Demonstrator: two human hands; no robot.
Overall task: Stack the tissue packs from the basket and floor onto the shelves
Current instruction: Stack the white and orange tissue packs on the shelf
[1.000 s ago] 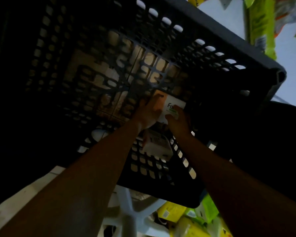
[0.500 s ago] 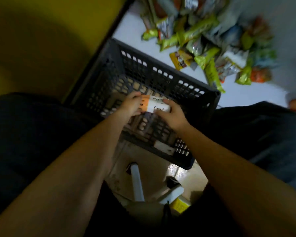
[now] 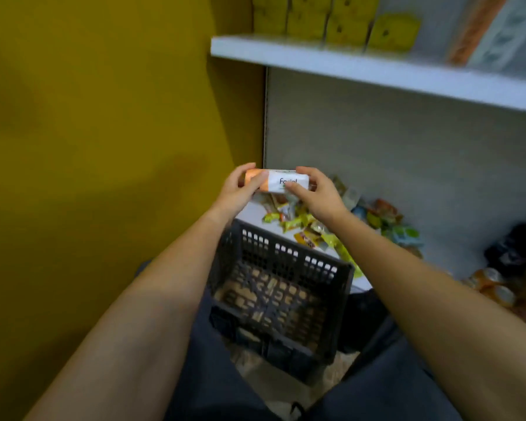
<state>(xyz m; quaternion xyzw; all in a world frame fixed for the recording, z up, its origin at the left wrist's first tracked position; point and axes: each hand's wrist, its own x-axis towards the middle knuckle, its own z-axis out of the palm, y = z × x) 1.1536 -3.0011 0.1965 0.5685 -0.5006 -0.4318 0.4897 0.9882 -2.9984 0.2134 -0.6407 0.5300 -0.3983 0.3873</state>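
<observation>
Yellow-wall corner; white shelf at 1 o'clock above your hands. Left hand and right hand pinch the facial tissue pack by its ends, long axis crosswise.

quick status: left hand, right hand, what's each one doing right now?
Left hand: closed, gripping the orange end of the white-and-orange tissue pack.
Right hand: closed, gripping the pack's other end.

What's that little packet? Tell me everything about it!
The tissue pack is a small, soft-looking white packet with an orange end and dark lettering. It lies level, raised in the air, clear of the black basket. The left hand grips its orange end; the right hand pinches its white end.
</observation>
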